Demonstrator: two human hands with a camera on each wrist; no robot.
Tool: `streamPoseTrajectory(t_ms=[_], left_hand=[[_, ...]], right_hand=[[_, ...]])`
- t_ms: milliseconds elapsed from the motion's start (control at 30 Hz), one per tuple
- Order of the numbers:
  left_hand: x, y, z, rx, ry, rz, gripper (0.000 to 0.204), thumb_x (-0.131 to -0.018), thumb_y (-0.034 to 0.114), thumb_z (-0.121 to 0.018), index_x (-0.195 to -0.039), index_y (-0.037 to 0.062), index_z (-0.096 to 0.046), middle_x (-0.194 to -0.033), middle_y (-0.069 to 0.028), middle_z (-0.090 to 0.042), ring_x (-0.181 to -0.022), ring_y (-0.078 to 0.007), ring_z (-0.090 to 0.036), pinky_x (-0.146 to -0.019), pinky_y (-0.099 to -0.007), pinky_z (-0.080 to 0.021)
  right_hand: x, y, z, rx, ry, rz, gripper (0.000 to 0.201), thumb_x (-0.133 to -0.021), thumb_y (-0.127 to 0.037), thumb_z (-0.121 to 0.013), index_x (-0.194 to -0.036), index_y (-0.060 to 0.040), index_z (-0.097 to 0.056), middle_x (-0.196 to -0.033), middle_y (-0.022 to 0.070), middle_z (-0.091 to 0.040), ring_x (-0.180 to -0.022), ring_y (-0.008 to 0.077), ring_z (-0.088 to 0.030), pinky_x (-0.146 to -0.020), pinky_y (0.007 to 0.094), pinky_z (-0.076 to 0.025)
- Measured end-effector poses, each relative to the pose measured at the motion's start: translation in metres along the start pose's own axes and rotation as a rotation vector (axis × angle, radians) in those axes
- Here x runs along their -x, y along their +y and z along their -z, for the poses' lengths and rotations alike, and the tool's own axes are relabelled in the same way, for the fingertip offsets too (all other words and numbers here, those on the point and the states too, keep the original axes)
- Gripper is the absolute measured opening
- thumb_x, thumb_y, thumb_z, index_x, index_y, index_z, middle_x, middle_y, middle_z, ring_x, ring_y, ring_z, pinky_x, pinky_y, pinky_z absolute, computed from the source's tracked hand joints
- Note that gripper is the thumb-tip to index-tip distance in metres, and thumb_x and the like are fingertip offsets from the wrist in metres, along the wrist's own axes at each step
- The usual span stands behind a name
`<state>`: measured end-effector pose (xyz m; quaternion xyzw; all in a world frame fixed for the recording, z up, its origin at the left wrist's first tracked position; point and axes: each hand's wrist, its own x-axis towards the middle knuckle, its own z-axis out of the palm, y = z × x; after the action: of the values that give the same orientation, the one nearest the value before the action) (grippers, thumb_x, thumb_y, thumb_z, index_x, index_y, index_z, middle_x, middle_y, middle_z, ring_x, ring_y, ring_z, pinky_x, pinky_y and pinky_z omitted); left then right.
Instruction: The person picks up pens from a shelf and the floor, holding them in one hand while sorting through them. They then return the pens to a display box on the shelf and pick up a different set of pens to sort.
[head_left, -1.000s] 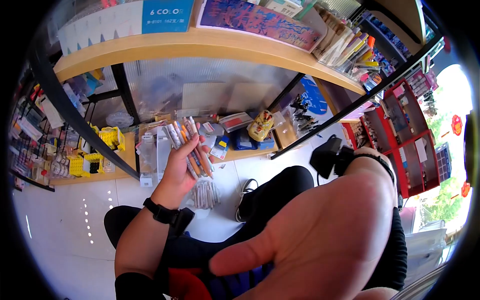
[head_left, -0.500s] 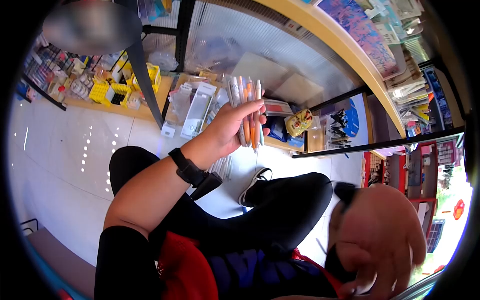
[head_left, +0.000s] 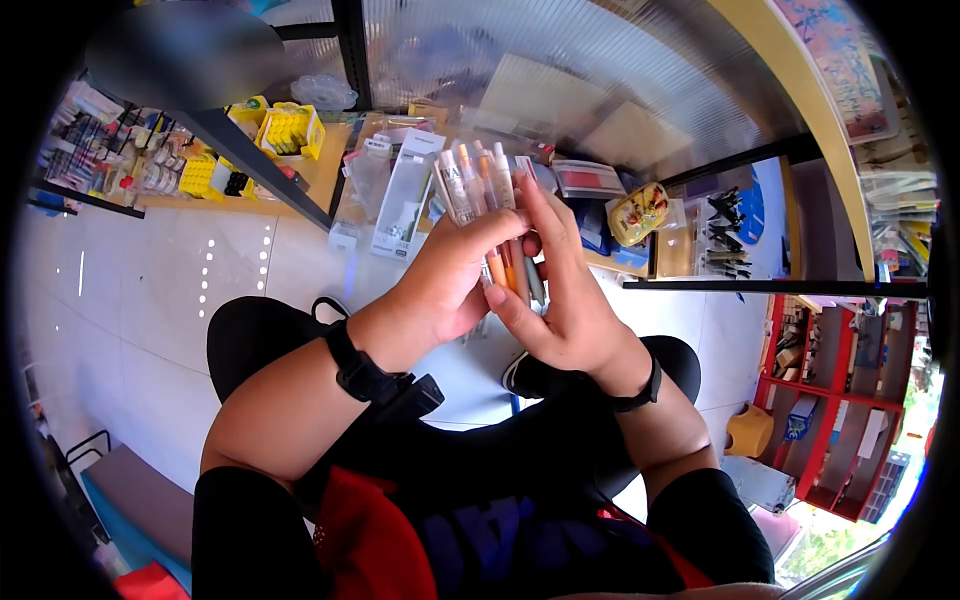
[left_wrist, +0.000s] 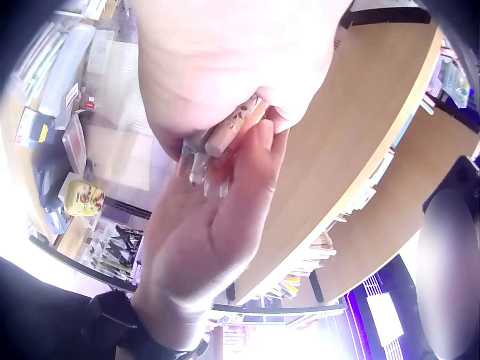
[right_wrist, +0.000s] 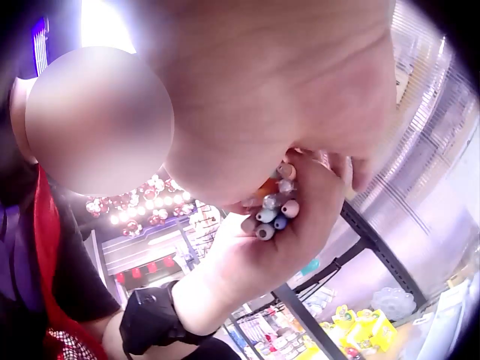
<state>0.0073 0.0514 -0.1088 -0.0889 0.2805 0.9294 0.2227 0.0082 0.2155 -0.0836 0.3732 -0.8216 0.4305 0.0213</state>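
Showing white, orange and grey barrels, a bundle of pens (head_left: pixel 466 192) is held between the left hand (head_left: pixel 430 275) and the right hand (head_left: pixel 572 305), which are placed together. The pens are clasped by the left, its thumb laid across them, while the extended fingers of the right are laid alongside. Beyond the hands, a white box (head_left: pixel 408 195) and a patterned yellow case (head_left: pixel 640 213) are seen at a low wooden shelf (head_left: pixel 322 168). Yellow boxes (head_left: pixel 290 132) are stocked farther left; a red shelving unit (head_left: pixel 835 397) is glimpsed at right.
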Motion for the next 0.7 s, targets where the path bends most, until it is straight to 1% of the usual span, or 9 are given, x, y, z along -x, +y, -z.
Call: streamPoseTrajectory(t_ms=[133,200,267,367,467,533,567,667,700], left_hand=[[-0.009,-0.002,-0.003,-0.056,0.035,-0.064,0.02,-0.099,0.019,-0.064,-0.116,0.0099,-0.063,-0.102,-0.0019,-0.065,-0.097,-0.0138,-0.065,-0.082,-0.0337,-0.055],[-0.012,0.001,-0.003,-0.074,0.041,-0.035,0.019,-0.098,0.019,-0.065,-0.114,0.0092,-0.063,-0.1,-0.0029,-0.066,-0.096,-0.0141,-0.066,-0.081,-0.034,-0.056],[-0.017,0.004,0.004,-0.195,-0.031,0.041,0.019,-0.098,0.019,-0.066,-0.112,0.0078,-0.063,-0.096,-0.004,-0.066,-0.094,-0.0144,-0.067,-0.079,-0.0328,-0.056],[-0.019,0.002,0.001,-0.264,-0.09,0.02,0.02,-0.098,0.021,-0.069,-0.11,0.006,-0.062,-0.09,-0.0043,-0.065,-0.086,-0.0138,-0.065,-0.075,-0.0317,-0.056],[-0.017,0.001,0.002,-0.283,-0.163,-0.012,0.026,-0.098,0.024,-0.071,-0.112,0.0044,-0.061,-0.089,-0.004,-0.064,-0.078,-0.0137,-0.064,-0.069,-0.0335,-0.057],[-0.015,0.003,0.004,-0.252,-0.209,0.065,0.039,-0.101,0.02,-0.067,-0.133,0.0053,-0.052,-0.095,-0.0037,-0.063,-0.09,-0.0117,-0.061,-0.077,-0.0283,-0.053],[-0.016,0.002,0.008,-0.273,-0.2,0.061,0.038,-0.101,0.019,-0.067,-0.134,0.0052,-0.053,-0.095,-0.0037,-0.062,-0.089,-0.0124,-0.062,-0.076,-0.031,-0.054],[-0.011,0.005,0.005,-0.232,-0.195,0.082,0.04,-0.101,0.02,-0.066,-0.136,0.0068,-0.053,-0.096,-0.0038,-0.063,-0.088,-0.0146,-0.062,-0.072,-0.0342,-0.055],[-0.011,0.004,0.004,-0.225,-0.164,0.092,0.041,-0.101,0.021,-0.065,-0.139,0.0087,-0.053,-0.095,-0.003,-0.06,-0.084,-0.0159,-0.061,-0.068,-0.037,-0.055]], right_hand=[[0.002,0.012,0.006,-0.042,-0.008,-0.038,0.095,-0.088,-0.013,-0.078,-0.163,-0.0011,-0.02,-0.156,0.0265,-0.036,-0.131,0.037,-0.051,-0.103,0.0394,-0.049],[0.004,0.015,0.016,-0.129,-0.087,-0.129,0.095,-0.087,-0.014,-0.079,-0.162,-0.0011,-0.022,-0.156,0.0252,-0.037,-0.134,0.0379,-0.05,-0.107,0.0408,-0.047],[0.002,0.019,0.024,-0.067,-0.058,-0.063,0.093,-0.087,-0.016,-0.083,-0.16,-0.0023,-0.028,-0.153,0.0213,-0.043,-0.134,0.0338,-0.05,-0.11,0.0411,-0.043],[0.009,0.031,0.028,-0.421,0.022,-0.221,0.085,-0.09,-0.018,-0.082,-0.158,-0.0032,-0.032,-0.149,0.016,-0.048,-0.133,0.0292,-0.052,-0.109,0.0419,-0.044],[0.011,0.032,0.03,-0.486,0.038,-0.407,0.085,-0.087,-0.02,-0.086,-0.155,-0.0067,-0.037,-0.131,0.0094,-0.055,-0.102,0.0163,-0.058,-0.092,0.0337,-0.049],[0.011,0.028,0.029,-0.514,0.03,-0.412,0.083,-0.086,-0.02,-0.086,-0.154,-0.0072,-0.039,-0.123,0.0071,-0.054,-0.094,0.0129,-0.055,-0.086,0.0299,-0.047],[0.011,0.027,0.029,-0.542,0.014,-0.413,0.08,-0.086,-0.02,-0.086,-0.152,-0.0077,-0.042,-0.116,0.0047,-0.054,-0.086,0.0094,-0.052,-0.081,0.0262,-0.046],[0.01,0.03,0.034,-0.52,0.141,-0.374,0.067,-0.089,-0.017,-0.084,-0.144,-0.0061,-0.048,-0.107,0.0012,-0.051,-0.082,0.0061,-0.049,-0.076,0.0213,-0.043],[0.004,0.023,0.038,-0.672,0.22,-0.371,0.052,-0.09,-0.01,-0.08,-0.135,-0.0044,-0.054,-0.103,-0.0005,-0.052,-0.084,0.0059,-0.049,-0.077,0.0212,-0.042]])
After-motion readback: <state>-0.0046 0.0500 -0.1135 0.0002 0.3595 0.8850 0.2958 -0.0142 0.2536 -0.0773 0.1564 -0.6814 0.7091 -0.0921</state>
